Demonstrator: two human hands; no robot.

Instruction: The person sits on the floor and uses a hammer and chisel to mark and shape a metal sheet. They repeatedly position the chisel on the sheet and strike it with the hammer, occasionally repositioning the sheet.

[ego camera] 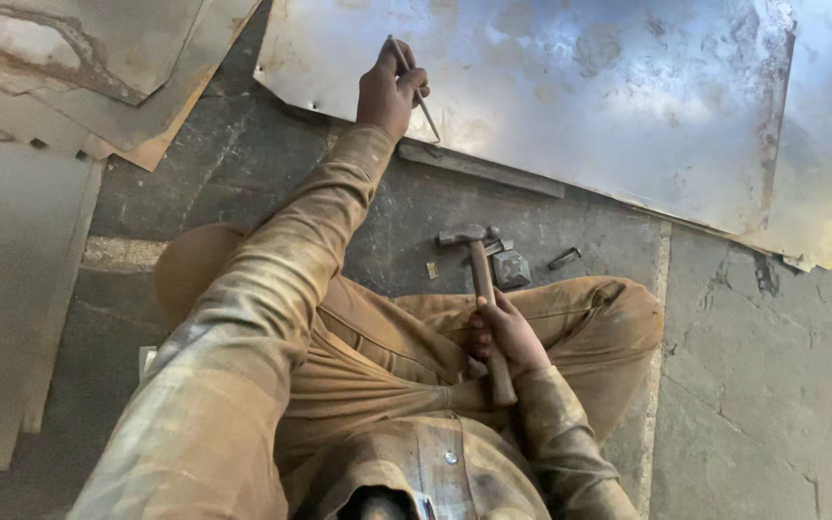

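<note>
I sit cross-legged on a stone floor. My left hand [392, 89] reaches forward and grips a thin metal punch [417, 94], its tip resting on the near edge of a large shiny metal sheet [589, 96]. My right hand [507, 332] rests on my leg and holds the wooden handle of a hammer [481, 274], whose steel head lies on the floor in front of my knee.
A flat metal bar [479, 169] lies under the sheet's near edge. A small square metal block [510, 268] and a short bent metal piece [564, 257] sit beside the hammer head. More metal sheets [69, 58] are stacked at the upper left and left.
</note>
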